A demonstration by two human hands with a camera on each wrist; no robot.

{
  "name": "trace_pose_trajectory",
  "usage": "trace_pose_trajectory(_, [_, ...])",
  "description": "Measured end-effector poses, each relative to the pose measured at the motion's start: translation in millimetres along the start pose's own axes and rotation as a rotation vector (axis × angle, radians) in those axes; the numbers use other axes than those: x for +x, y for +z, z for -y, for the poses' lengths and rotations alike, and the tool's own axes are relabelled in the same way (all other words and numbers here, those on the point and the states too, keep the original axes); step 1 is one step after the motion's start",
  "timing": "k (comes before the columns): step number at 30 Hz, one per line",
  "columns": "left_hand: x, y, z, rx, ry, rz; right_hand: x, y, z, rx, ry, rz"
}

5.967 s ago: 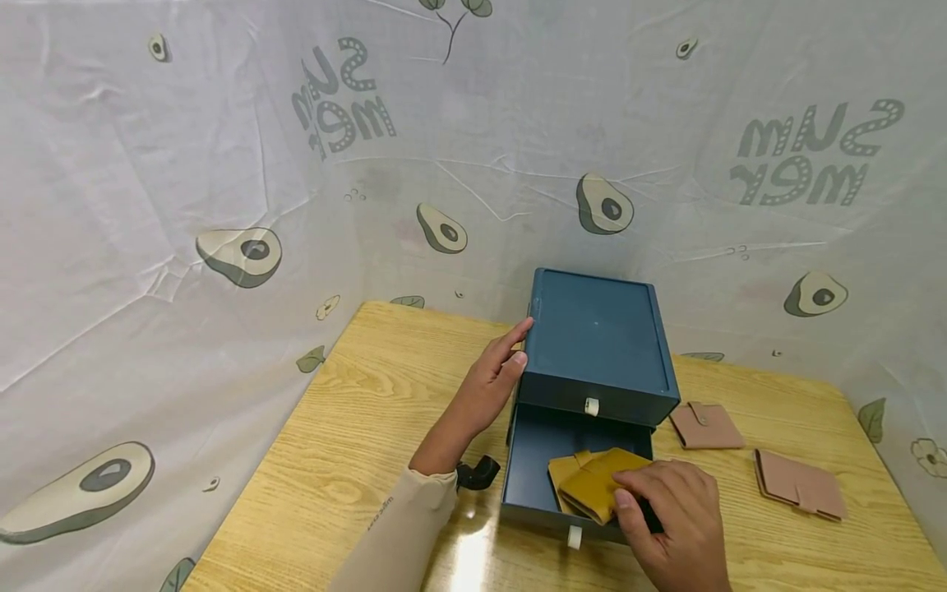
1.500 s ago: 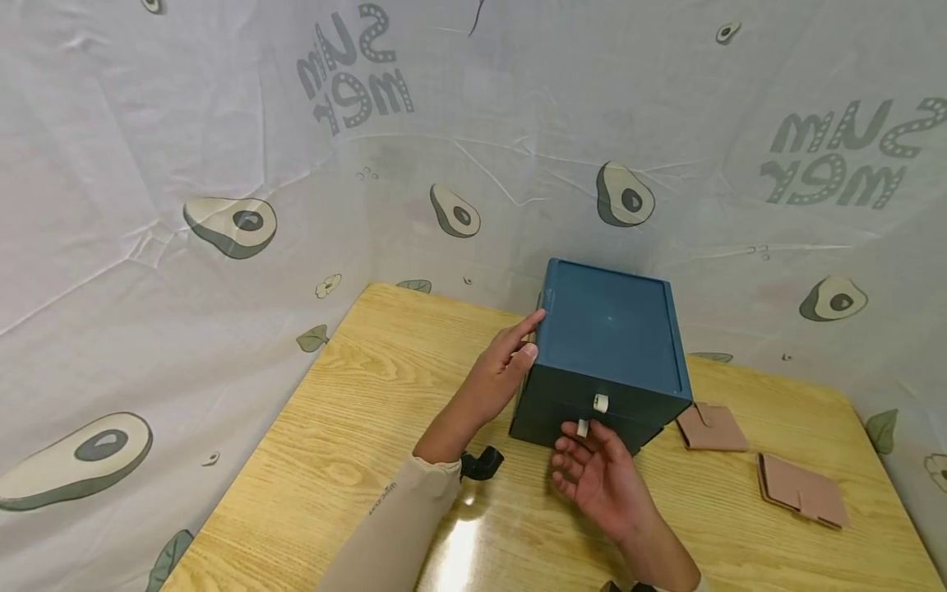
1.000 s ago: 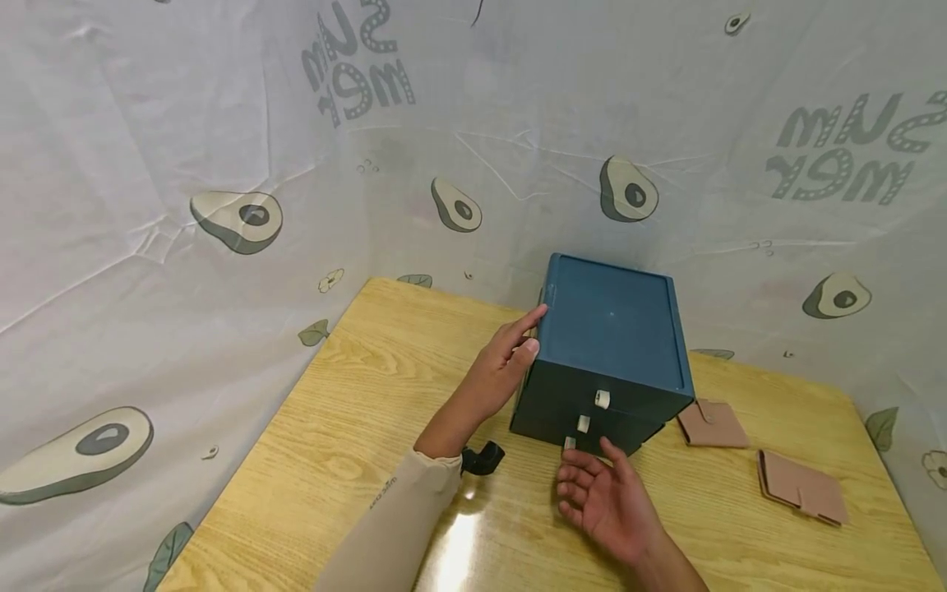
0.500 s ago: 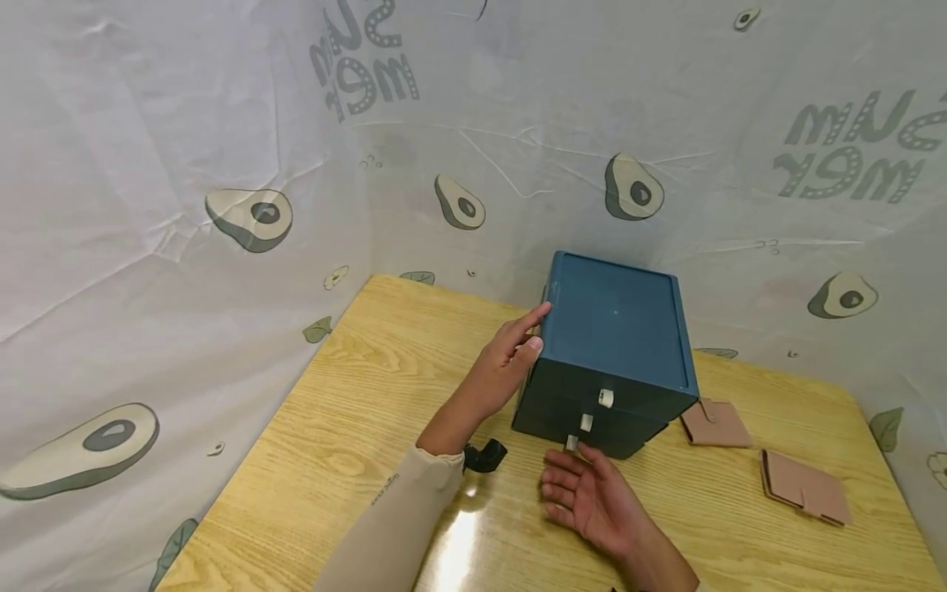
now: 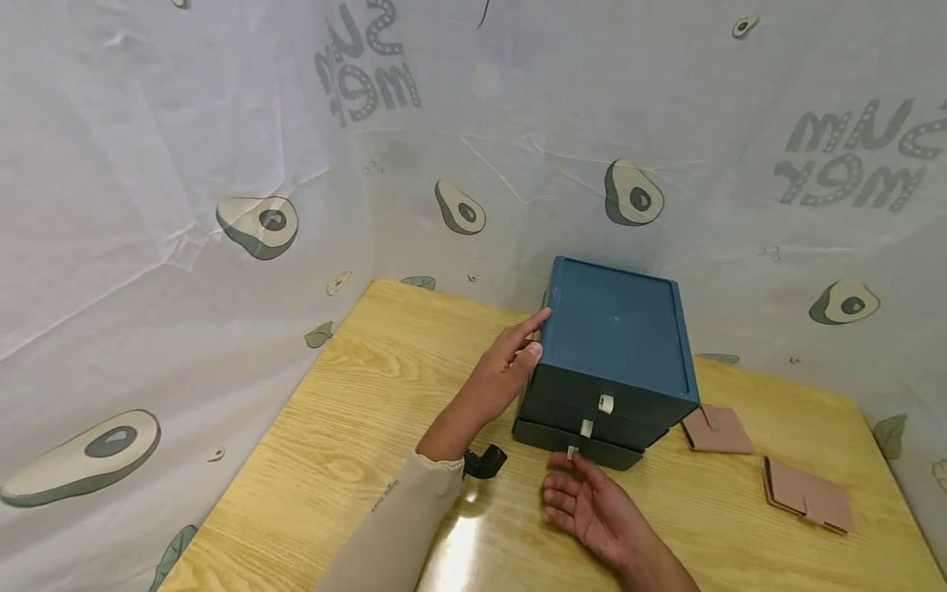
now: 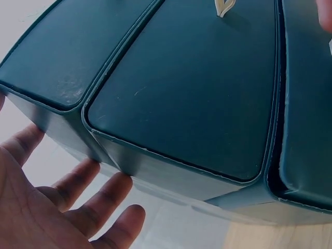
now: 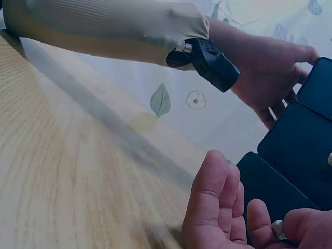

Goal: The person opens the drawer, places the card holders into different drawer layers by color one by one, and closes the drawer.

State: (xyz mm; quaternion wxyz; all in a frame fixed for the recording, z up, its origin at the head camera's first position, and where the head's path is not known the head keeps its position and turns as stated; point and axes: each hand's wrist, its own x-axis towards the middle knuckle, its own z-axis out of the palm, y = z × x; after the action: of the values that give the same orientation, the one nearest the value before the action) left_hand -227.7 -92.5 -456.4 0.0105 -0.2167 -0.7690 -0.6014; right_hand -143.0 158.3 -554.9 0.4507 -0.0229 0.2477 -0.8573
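Note:
A dark blue three-drawer unit (image 5: 617, 325) stands on the table, each drawer front bearing a small white pull tab. My left hand (image 5: 496, 374) steadies the unit's left side; in the left wrist view its straight fingers (image 6: 106, 199) touch the side wall. Low at the front, my right hand (image 5: 595, 510) pinches the bottom pull tab (image 5: 573, 452) between thumb and index finger. That bottom drawer (image 5: 610, 455) sticks out slightly, while the upper two are closed. In the right wrist view the tab (image 7: 279, 230) shows between thumb and finger. The drawers' contents are hidden.
Two pink wallets lie right of the unit: one wallet (image 5: 718, 429) close beside it, the other wallet (image 5: 808, 496) nearer the right edge. A printed avocado cloth (image 5: 518, 107) hangs behind the wooden table (image 5: 355, 411).
Earlier the middle drawer stood pulled out with mustard-yellow wallets in it; it is now pushed in. My right hand has moved down to the bottom tab, and the bottom drawer has slid slightly outward.

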Motion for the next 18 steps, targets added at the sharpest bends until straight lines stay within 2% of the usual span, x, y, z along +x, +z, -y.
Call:
trace_pose_trajectory(8, [-0.4, -1.0, -0.5, -0.01, 0.011, 0.002, -5.8, 3.1, -4.0, 0.014, 0.044, -0.011])
trace_pose_trajectory(18, [1.8, 0.6, 1.1, -0.005, 0.017, -0.001, -17.9, 10.1, -17.8, 0.006, 0.094, -0.085])
